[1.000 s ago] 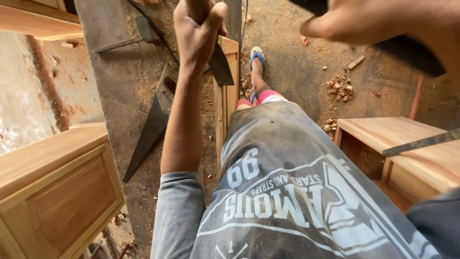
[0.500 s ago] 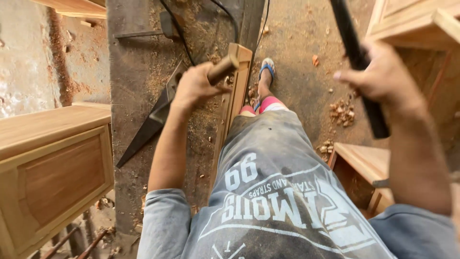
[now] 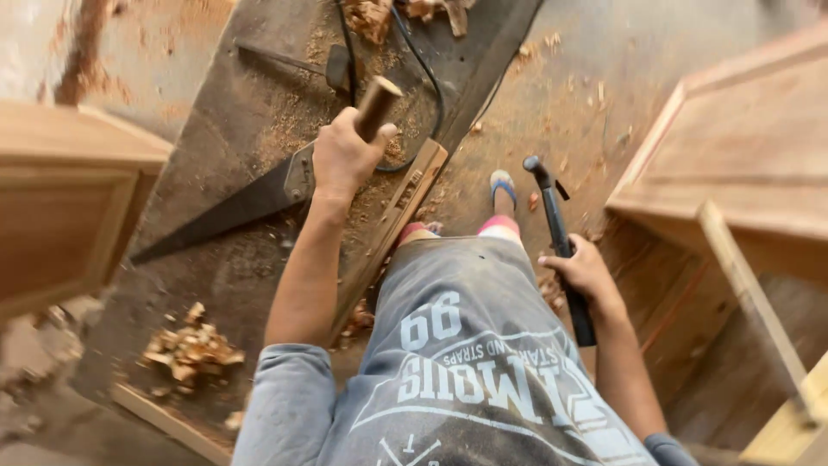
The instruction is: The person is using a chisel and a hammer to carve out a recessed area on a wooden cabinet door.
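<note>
Gripping a wooden-handled chisel (image 3: pixel 377 105) in the closed left hand (image 3: pixel 343 158) over the sawdust-strewn workbench (image 3: pixel 216 259), right hand (image 3: pixel 585 272) clenching a hammer (image 3: pixel 559 240), whose mistimed swing could strike knuckles.

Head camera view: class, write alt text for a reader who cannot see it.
A person's left hand grips a round wooden tool handle over a dusty grey workbench, while the right hand holds a black hammer low. A dark handsaw and wood chips lie on the bench.
</note>
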